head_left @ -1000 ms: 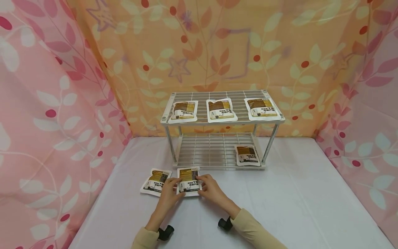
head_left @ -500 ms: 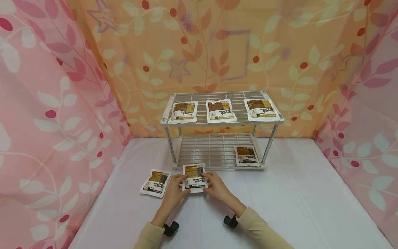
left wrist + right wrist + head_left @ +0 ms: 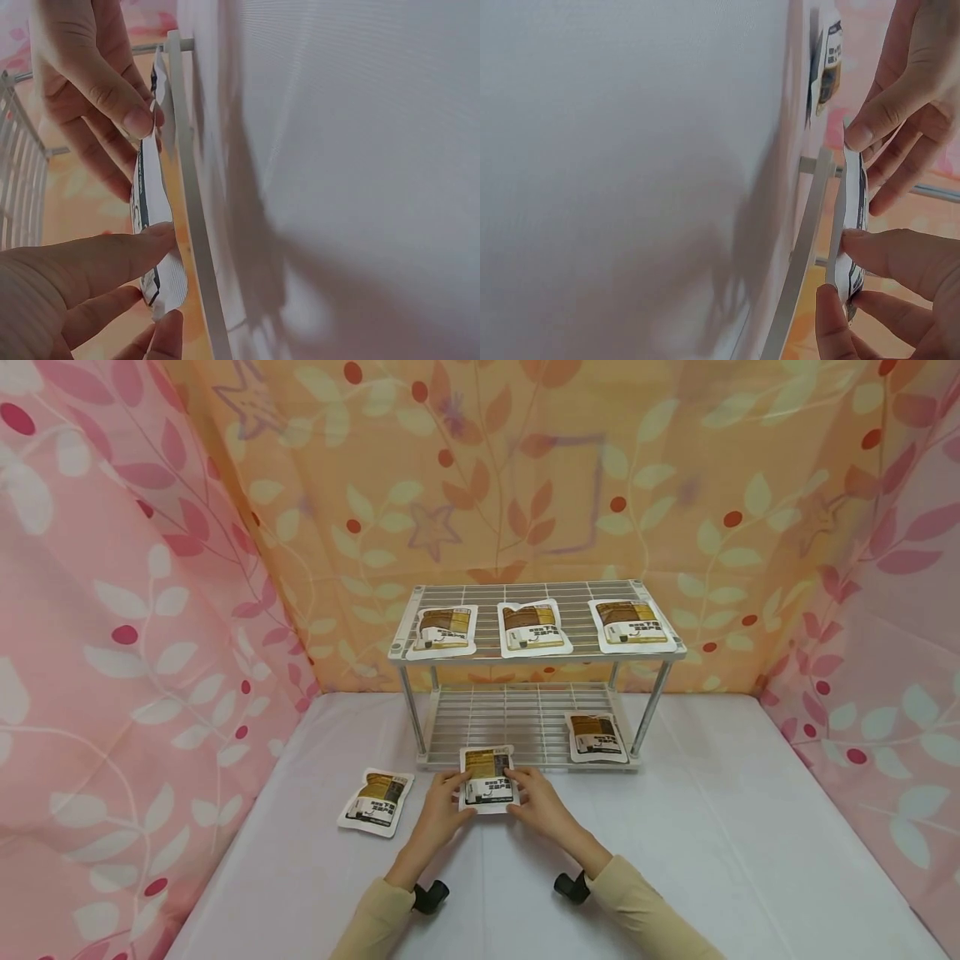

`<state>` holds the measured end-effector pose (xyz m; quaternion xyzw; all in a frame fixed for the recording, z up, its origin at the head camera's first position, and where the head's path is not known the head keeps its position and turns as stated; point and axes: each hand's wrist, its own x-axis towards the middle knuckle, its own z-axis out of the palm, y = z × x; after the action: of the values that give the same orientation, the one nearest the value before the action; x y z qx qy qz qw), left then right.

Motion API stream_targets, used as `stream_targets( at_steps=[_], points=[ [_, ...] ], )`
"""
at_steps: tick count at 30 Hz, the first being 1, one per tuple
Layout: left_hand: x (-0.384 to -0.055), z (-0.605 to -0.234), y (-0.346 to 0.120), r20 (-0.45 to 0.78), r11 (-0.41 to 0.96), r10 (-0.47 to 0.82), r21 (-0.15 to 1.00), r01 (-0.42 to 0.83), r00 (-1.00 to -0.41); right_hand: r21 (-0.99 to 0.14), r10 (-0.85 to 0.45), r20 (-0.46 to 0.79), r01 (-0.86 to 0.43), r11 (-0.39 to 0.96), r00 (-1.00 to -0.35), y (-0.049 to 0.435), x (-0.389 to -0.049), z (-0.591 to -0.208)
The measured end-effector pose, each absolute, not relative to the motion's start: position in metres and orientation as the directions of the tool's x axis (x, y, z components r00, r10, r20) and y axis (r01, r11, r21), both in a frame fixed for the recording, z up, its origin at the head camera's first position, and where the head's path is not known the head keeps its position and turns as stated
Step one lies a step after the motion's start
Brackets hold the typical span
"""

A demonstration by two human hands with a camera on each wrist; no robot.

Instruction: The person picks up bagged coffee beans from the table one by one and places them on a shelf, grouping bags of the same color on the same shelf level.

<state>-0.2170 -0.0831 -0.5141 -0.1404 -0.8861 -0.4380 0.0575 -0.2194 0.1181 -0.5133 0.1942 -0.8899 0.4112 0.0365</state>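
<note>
A white food pouch (image 3: 489,783) with a brown and yellow print is held between both hands, just in front of the rack's lower shelf. My left hand (image 3: 441,808) pinches its left edge, and my right hand (image 3: 538,802) pinches the right edge. Seen edge-on in the left wrist view, the pouch (image 3: 154,195) hangs above the white cloth, thumbs and fingers on both its sides. The right wrist view also has the pouch (image 3: 847,225) clear of the cloth. A second pouch (image 3: 377,802) lies on the table to the left of my left hand.
A two-tier white wire rack (image 3: 487,718) stands ahead. On its upper shelf lie a left pouch (image 3: 442,631), a middle pouch (image 3: 534,628) and a right pouch (image 3: 632,625). Another pouch (image 3: 596,737) lies at the lower shelf's right end. Patterned curtains (image 3: 480,468) enclose the table (image 3: 750,827).
Both hands have carried the gripped pouch up off the table, to the right and forward toward the rack's lower shelf. The pouch on the left stays put.
</note>
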Motion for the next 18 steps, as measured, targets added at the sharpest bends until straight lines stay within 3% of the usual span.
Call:
stream_targets(
  at_steps=[18],
  points=[
    [-0.235,-0.514,-0.055,0.206,0.582,0.226,0.755,0.301,-0.952,-0.721,-0.232,0.220,-0.318,0.616,-0.948,0.141,-0.227,-0.517]
  ],
)
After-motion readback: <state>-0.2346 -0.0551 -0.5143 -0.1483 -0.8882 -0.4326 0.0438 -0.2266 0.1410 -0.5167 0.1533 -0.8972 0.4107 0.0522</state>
